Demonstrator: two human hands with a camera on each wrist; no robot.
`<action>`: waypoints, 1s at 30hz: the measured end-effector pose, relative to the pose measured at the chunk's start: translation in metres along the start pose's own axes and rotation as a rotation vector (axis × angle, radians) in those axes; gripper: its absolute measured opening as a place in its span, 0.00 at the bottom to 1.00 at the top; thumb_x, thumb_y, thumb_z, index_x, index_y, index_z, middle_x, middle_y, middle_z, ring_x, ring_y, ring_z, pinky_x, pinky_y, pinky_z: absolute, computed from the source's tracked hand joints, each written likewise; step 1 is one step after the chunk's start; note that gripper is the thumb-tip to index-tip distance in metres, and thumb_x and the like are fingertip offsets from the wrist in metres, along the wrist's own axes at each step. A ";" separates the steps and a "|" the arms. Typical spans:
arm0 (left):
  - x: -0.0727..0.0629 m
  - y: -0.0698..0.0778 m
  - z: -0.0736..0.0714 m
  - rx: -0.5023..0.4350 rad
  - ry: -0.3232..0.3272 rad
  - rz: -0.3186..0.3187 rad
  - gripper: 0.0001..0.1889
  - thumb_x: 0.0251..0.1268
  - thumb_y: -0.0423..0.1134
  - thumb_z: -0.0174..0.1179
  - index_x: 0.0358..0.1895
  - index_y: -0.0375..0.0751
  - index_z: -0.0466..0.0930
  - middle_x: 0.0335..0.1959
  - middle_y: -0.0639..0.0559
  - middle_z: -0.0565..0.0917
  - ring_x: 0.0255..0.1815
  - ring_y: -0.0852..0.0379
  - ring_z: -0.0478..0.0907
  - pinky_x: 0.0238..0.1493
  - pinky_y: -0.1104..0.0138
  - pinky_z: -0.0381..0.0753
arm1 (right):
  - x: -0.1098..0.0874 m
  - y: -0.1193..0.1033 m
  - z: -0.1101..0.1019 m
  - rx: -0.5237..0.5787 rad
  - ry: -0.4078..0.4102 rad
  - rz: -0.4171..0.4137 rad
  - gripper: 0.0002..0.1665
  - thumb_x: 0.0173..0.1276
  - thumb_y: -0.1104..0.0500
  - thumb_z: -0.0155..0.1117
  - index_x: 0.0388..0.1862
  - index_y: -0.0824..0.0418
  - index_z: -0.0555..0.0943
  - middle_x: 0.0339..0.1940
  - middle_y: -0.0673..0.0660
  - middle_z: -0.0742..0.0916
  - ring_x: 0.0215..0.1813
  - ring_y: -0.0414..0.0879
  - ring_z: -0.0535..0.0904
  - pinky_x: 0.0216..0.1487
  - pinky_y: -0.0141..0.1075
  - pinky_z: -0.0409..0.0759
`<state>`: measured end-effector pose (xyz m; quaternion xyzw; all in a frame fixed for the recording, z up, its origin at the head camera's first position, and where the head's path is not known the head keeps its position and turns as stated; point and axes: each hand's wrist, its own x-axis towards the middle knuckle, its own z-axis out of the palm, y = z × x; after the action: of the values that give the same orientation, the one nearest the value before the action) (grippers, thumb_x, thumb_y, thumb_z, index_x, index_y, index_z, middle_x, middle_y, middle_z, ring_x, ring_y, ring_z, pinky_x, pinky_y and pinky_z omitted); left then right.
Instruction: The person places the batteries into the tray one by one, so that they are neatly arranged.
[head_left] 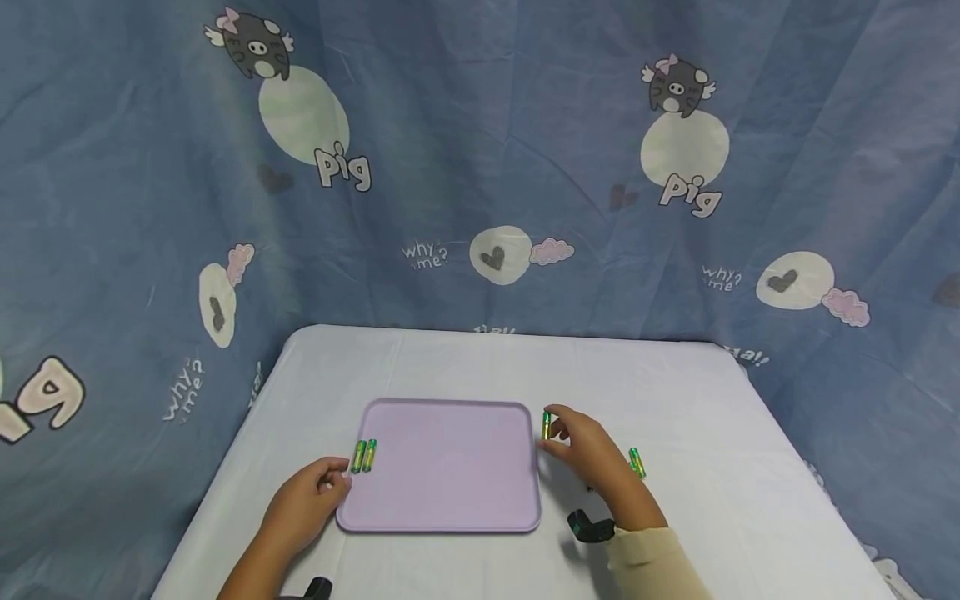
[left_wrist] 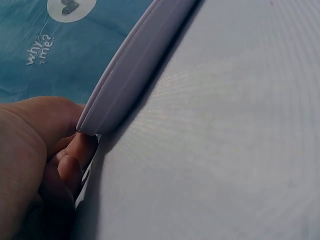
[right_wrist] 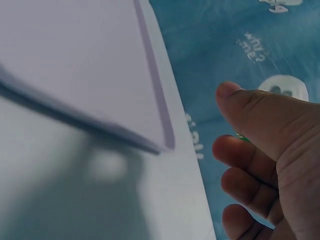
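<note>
A lilac tray lies on the white table. My left hand is at its left edge; in the left wrist view, the thumb and curled fingers pinch the tray rim. Two green-and-gold batteries lie side by side inside the tray at the left. Just beyond the tray's right edge, my right hand holds another battery upright between thumb and index finger. The right wrist view shows this hand raised, with only a green sliver of the battery visible behind the thumb.
More green battery lies on the table to the right of my right wrist, partly hidden by the arm. Black wrist devices show below the hands. A blue cloth with pig prints hangs behind the white tabletop.
</note>
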<state>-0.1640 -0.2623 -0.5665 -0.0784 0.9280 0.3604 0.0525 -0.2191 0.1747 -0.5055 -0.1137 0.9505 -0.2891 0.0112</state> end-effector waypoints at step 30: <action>0.001 -0.004 0.000 0.007 0.009 0.013 0.23 0.73 0.50 0.63 0.64 0.42 0.81 0.39 0.57 0.82 0.39 0.57 0.74 0.42 0.61 0.71 | 0.041 -0.062 0.047 0.154 -0.110 -0.271 0.31 0.65 0.57 0.78 0.64 0.67 0.80 0.36 0.47 0.87 0.43 0.45 0.81 0.47 0.39 0.79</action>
<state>-0.1641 -0.2654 -0.5690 -0.0738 0.9300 0.3570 0.0464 -0.2418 0.0897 -0.5088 -0.2553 0.8994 -0.3533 0.0328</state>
